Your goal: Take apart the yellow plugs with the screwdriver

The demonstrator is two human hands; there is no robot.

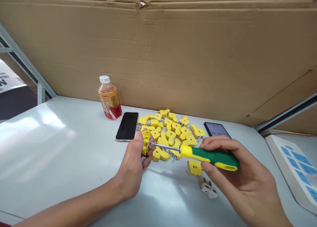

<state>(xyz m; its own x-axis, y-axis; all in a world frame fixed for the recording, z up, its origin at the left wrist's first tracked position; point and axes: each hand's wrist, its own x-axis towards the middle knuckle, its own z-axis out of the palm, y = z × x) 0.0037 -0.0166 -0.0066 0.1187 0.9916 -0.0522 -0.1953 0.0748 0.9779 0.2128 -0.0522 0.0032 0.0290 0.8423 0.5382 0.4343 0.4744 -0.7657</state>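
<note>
My left hand [133, 164] is closed around a yellow plug housing [145, 142], its inner side turned to the right. In my right hand [244, 174] lies a screwdriver [209, 157] with a green and yellow handle, held between thumb and fingers. The screwdriver's metal tip touches or nearly touches the housing. Below the handle are a loose yellow cover [195, 168], a small screw [188, 173] and a white plug insert [209, 189] with metal pins. Behind both hands several yellow plugs [170, 137] are spread in a pile.
A drink bottle [110, 100] and a dark-screened phone [127, 126] stand and lie at the back left. Another phone [217, 130] showing a timer lies behind my right hand. A white and blue power strip [292, 167] is at the right. Cardboard [173, 55] walls the back.
</note>
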